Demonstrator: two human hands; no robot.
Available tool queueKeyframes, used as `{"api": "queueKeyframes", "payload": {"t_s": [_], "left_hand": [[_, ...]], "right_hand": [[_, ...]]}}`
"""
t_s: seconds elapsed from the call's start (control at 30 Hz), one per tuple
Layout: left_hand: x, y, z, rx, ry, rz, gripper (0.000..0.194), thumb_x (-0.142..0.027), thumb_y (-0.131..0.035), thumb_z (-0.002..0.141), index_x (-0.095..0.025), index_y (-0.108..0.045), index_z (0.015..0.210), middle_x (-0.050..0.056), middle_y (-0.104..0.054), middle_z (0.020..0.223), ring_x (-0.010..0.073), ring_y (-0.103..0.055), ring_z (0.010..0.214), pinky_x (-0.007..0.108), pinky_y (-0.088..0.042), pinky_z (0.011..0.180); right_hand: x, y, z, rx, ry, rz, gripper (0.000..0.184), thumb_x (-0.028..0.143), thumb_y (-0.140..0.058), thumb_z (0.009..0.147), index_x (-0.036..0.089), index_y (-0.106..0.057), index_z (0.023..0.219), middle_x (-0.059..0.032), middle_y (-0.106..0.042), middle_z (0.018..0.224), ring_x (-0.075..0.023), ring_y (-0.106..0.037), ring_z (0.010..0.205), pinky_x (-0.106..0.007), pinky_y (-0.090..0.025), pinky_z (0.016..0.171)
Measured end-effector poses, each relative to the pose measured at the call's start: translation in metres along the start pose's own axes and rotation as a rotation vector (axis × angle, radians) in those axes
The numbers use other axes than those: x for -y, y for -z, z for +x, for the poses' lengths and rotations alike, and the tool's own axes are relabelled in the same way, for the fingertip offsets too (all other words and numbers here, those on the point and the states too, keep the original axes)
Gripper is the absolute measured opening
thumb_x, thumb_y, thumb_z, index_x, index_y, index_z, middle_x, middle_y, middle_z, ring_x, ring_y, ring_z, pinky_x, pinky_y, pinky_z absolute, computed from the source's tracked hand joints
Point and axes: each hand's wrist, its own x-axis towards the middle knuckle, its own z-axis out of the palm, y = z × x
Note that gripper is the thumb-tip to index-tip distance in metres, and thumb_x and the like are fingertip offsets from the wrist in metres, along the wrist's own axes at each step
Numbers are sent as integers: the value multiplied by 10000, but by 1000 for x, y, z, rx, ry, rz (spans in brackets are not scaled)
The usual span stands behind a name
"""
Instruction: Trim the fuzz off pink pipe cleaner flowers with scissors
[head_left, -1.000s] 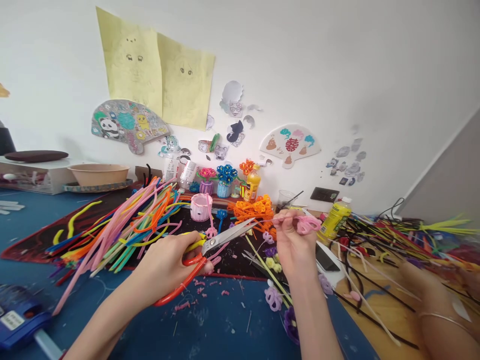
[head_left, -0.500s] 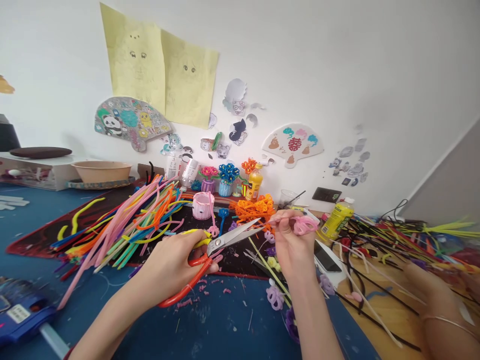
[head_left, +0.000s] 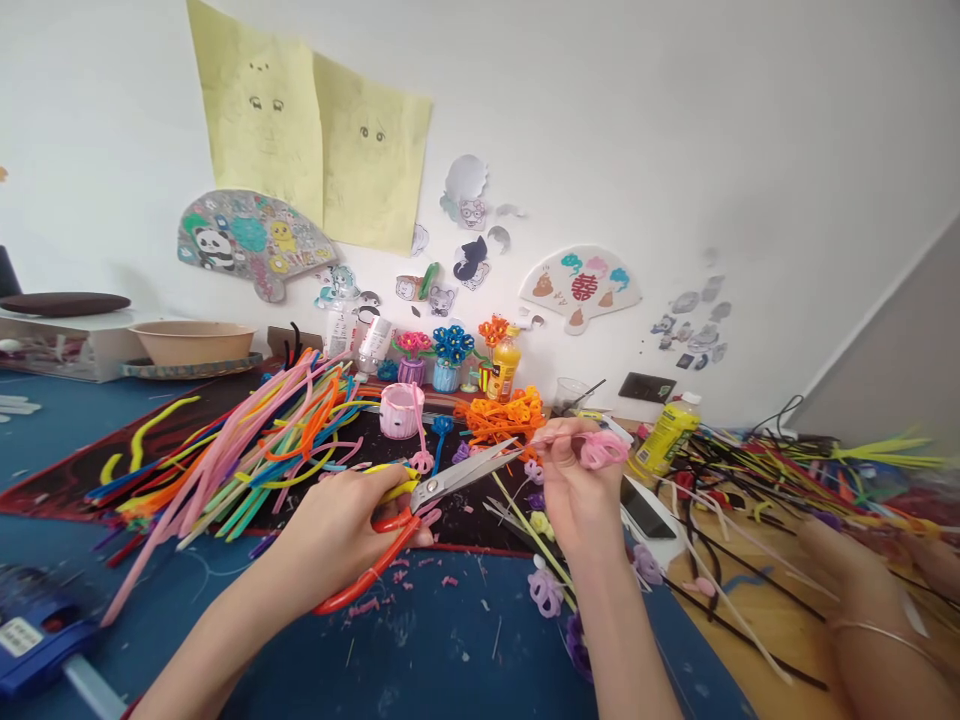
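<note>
My left hand (head_left: 337, 530) is closed round the handles of a pair of scissors (head_left: 450, 482), one loop red and the other yellow. The blades point right and slightly up, a little apart, their tips close to my right fingers. Pinched in my right hand (head_left: 581, 490) is a pink pipe-cleaner flower (head_left: 602, 450); its looped petals stick out to the right and its thin stem runs left toward the blade tips. Whether the blades touch the stem, I cannot tell. Behind the scissors stands a pink striped cup (head_left: 401, 412) with a pink pipe-cleaner piece before it.
Loose pipe cleaners (head_left: 247, 440) lie heaped at the left, near a blue glue gun (head_left: 45, 640). Orange pipe-cleaner pieces (head_left: 501, 415) and a yellow bottle (head_left: 667, 437) stand behind my hands. Pink clippings dot the blue table (head_left: 420, 640). Another person's hand (head_left: 855, 570) is at the right.
The scissor blades have closed slightly near the pink stem. The whole view has shifted a little, so things appear slightly further left. Both hands keep their hold.
</note>
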Motion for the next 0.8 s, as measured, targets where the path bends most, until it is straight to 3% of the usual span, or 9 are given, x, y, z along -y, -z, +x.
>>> {"api": "queueKeyframes", "payload": {"t_s": [0.8], "left_hand": [[2,-1,1,24,-25,-36,306,-490,-568,747,-230,-439,649,-66,-397,528,113,-329,500,228,-192,498]], "right_hand": [[1,0,1,-13,16,-12,257,326,-835,633,208,-613,687,20,-597,675,-143,-568,642,-306,-456,627]]}}
